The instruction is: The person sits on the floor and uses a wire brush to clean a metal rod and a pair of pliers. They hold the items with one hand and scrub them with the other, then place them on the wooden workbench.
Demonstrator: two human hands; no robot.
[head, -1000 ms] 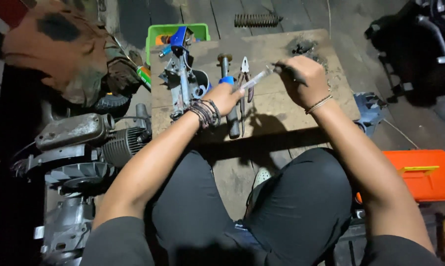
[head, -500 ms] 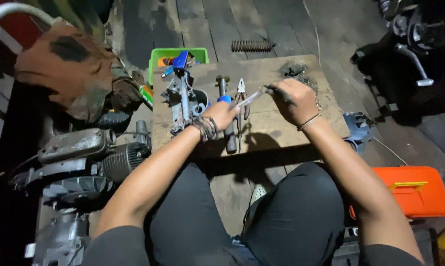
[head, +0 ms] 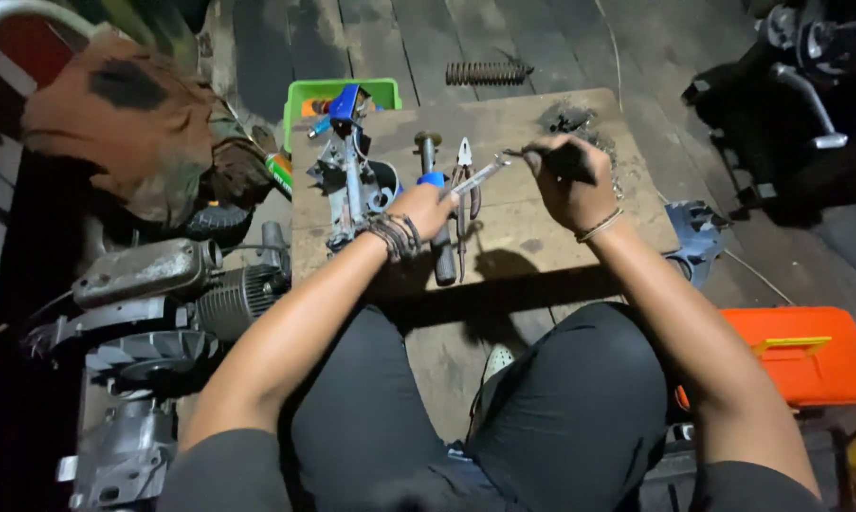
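Behind the wooden board (head: 542,237), a green bin (head: 305,100) holds tools.

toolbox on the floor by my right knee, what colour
Orange toolbox with a yellow latch, head view.

My right hand (head: 568,180) has drawn slightly apart from my left hand (head: 428,207), which still grips the wrench (head: 480,174); my view has tilted.

A green bin (head: 300,95) and coil spring (head: 488,72) lie beyond the grips; an orange toolbox (head: 807,356) sits right, an engine (head: 153,313) left.
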